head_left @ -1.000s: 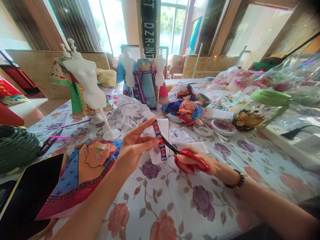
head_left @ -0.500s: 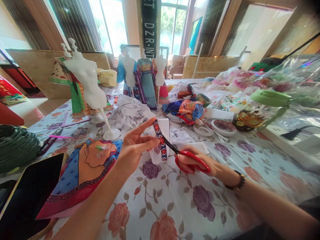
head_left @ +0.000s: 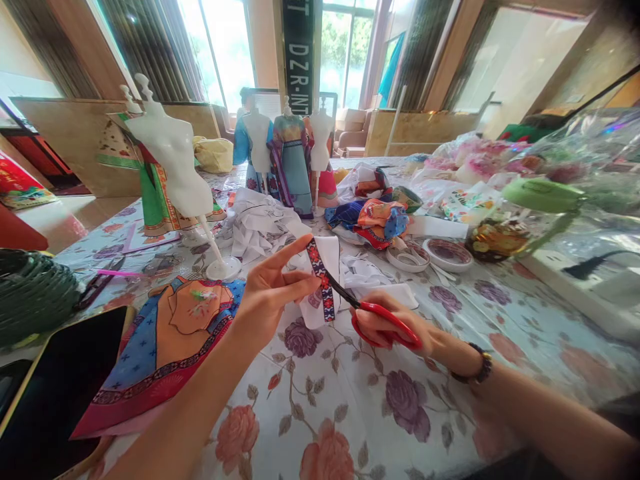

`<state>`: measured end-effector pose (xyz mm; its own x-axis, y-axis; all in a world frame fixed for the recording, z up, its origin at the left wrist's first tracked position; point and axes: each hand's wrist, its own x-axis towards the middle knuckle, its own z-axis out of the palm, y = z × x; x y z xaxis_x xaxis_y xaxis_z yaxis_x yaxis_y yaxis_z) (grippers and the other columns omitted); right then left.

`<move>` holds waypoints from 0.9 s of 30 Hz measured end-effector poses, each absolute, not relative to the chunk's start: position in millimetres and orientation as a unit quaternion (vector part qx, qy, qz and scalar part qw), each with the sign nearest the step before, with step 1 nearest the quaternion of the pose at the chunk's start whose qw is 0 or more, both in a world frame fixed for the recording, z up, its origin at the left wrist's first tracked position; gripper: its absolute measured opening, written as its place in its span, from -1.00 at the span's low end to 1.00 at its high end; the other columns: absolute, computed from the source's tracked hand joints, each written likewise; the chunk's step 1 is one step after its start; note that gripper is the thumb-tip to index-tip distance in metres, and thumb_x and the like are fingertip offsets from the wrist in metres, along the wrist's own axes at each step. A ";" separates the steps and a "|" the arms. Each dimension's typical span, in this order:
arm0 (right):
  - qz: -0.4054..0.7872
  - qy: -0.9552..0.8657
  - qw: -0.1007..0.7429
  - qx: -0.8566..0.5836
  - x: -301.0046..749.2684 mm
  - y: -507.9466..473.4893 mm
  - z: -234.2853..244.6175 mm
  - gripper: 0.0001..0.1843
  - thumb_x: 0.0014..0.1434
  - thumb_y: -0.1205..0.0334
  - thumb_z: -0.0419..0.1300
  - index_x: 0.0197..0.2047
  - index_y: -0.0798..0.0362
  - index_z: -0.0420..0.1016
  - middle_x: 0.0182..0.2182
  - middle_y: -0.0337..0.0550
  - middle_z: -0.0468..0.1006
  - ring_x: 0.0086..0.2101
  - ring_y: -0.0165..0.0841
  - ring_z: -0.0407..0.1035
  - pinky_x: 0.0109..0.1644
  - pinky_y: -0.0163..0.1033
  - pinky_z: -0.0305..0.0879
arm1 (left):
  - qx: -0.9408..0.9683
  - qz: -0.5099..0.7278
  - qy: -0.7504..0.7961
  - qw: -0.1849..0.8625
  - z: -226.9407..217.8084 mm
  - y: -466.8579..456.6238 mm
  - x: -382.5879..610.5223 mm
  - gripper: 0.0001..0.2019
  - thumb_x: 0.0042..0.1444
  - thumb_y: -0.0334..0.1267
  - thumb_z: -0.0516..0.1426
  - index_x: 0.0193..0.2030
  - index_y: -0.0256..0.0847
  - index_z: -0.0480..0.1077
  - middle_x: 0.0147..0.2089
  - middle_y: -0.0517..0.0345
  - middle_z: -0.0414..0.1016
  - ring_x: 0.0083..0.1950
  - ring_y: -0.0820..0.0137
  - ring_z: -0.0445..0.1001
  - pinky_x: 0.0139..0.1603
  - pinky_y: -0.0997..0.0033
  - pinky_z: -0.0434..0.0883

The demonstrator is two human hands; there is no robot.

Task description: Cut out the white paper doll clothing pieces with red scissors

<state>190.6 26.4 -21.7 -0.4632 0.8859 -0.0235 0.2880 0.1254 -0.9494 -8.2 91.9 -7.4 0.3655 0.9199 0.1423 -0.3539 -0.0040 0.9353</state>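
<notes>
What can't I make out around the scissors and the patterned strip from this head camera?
All in the head view:
- Scissors: part of the handles is hidden by the right hand.
- Blade tips: too small and dark against the patterned strip to tell whether they're cutting.
- Strip's held edge: partly covered by the left hand's fingers.
- Phone: lower end cut off by the picture's edge.

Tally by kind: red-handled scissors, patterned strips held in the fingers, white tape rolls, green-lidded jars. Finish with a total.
Red-handled scissors: 1
Patterned strip: 1
White tape rolls: 2
Green-lidded jar: 1
Total: 5
</notes>
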 end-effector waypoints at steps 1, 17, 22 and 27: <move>0.510 -0.684 0.296 -0.429 190.6 26.2 -22.2 -0.32 0.19 -0.34 -0.04 -0.72 0.00 0.07 -0.75 -0.33 0.13 -0.66 -0.47 0.03 -0.53 -0.25 -0.03 | 0.511 0.490 0.276 0.650 -7.3 91.9 -8.3 -0.43 -0.24 -0.43 0.38 0.00 -0.02 0.56 -0.58 0.26 0.53 -0.58 0.60 0.31 -0.57 0.65 0.27; 0.522 -0.674 0.298 -0.430 189.3 25.0 -20.7 -0.38 0.23 -0.25 -0.01 -0.70 -0.04 0.13 -0.71 -0.26 0.20 -0.62 -0.39 0.08 -0.47 -0.17 0.01 | 0.505 0.485 0.245 0.671 -6.0 91.7 -9.0 -0.50 -0.21 -0.47 0.38 -0.09 0.12 0.59 -0.58 0.25 0.56 -0.59 0.65 0.31 -0.55 0.72 0.26; 0.521 -0.710 0.261 -0.395 194.5 23.6 -19.9 -0.40 0.32 -0.14 -0.07 -0.69 -0.05 0.12 -0.64 -0.20 0.22 -0.55 -0.33 0.10 -0.41 -0.14 0.04 | 0.503 0.490 0.252 0.666 -5.4 91.4 -8.6 -0.49 -0.23 -0.47 0.38 -0.09 0.10 0.60 -0.59 0.23 0.54 -0.60 0.63 0.29 -0.58 0.69 0.22; 0.542 -0.706 0.256 -0.376 193.8 24.6 -18.0 -0.42 0.30 -0.14 -0.04 -0.67 -0.01 0.11 -0.64 -0.26 0.22 -0.55 -0.38 0.13 -0.43 -0.19 0.04 | 0.501 0.486 0.245 0.673 -4.1 90.9 -7.0 -0.48 -0.24 -0.47 0.38 -0.09 0.09 0.60 -0.62 0.26 0.50 -0.61 0.62 0.26 -0.60 0.65 0.21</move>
<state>193.8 24.6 -18.0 -0.5854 0.8094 -0.0464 0.2538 0.1286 -0.9587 -7.0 90.9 -4.1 0.4077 0.8996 0.1567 -0.4088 0.0263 0.9122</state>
